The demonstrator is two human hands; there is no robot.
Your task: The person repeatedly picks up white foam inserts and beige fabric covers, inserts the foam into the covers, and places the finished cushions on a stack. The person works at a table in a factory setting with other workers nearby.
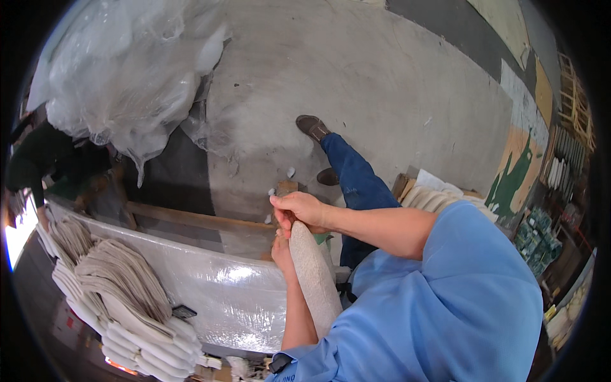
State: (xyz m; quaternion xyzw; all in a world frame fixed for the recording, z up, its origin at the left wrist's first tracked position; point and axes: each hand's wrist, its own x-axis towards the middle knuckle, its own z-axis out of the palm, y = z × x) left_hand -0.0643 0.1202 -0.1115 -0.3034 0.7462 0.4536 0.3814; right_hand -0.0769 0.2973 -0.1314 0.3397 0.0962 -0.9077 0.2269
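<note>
Blue shirt (433, 312) nearest | cloth (313, 277) seemingly braced against it for steadiness | right hand (300, 210), left hand (282, 251): fingers curled close at tip; exact pinch, cannot tell

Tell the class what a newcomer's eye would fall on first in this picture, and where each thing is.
Most striking is probably the big heap of translucent plastic sheeting at the upper left. Near the centre, the person's left hand and right hand come together at the upper end of a long, pale, textured fabric piece. At the lower left, stacked cream fabric pieces sit on a shiny plastic-wrapped table.
</note>
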